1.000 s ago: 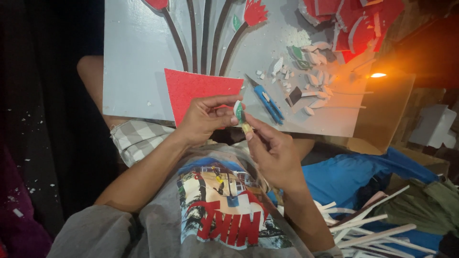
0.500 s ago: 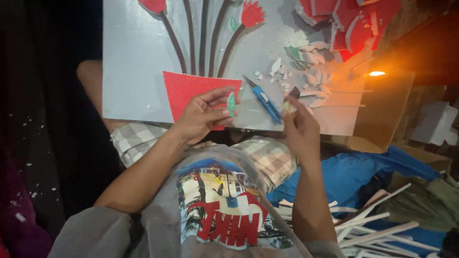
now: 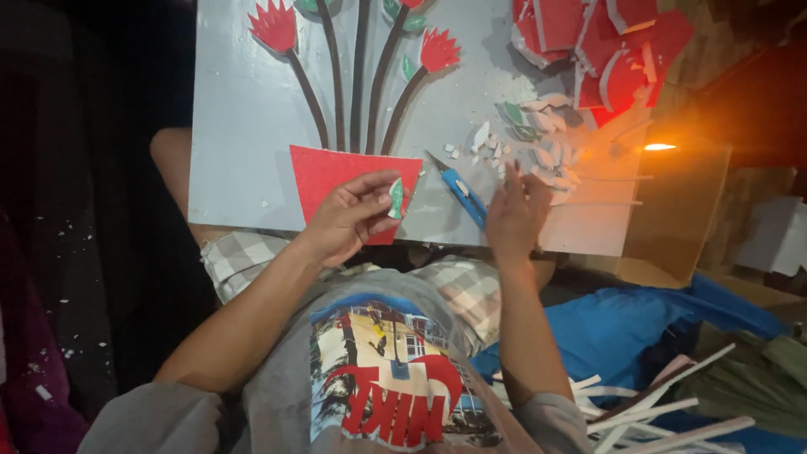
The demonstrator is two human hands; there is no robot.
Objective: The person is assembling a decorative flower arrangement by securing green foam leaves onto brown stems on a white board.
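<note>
We see that the right hand (image 3: 514,214) has let go of the green leaf (image 3: 395,198) both hands held a second ago and now reaches, fingers loose and empty, toward the scraps (image 3: 538,143) past the blue knife (image 3: 458,189). The left hand (image 3: 349,219) alone pinches the leaf over the red pot (image 3: 332,172) on the board (image 3: 244,126), so another piece seems wanted.
</note>
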